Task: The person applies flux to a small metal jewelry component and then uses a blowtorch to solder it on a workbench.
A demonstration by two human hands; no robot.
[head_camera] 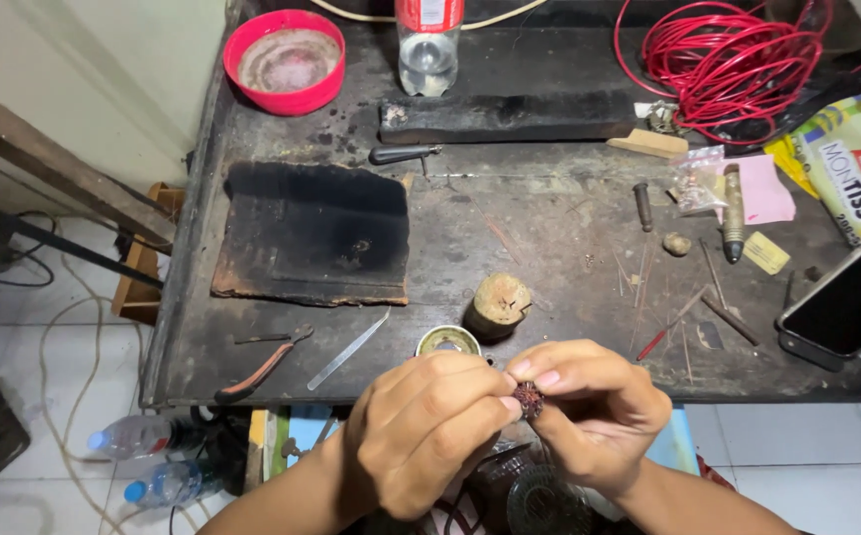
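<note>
Low in the middle of the frame, the left hand (429,428) and the right hand (589,411) are pressed close together, fingertips pinched on a small dark bumpy bead (528,399) held between them, just past the near edge of the dark worktop (549,208); right behind the hands stand a small round tin (447,341) and a short wooden stump (499,302), both very near the knuckles; to the left of them lie a thin metal file (348,351) and pliers with orange handles (264,365); a flat black slab (317,231) sits left of the middle; at the upper left is a red bowl (290,59), and beside it at the top a clear plastic bottle (429,45); a coil of red wire (733,54) fills the upper right; a phone (847,297) leans at the right edge; thin sticks (688,312) are scattered between the phone and the stump; below the hands is a dark round jar (547,500), partly hidden by the wrists.
</note>
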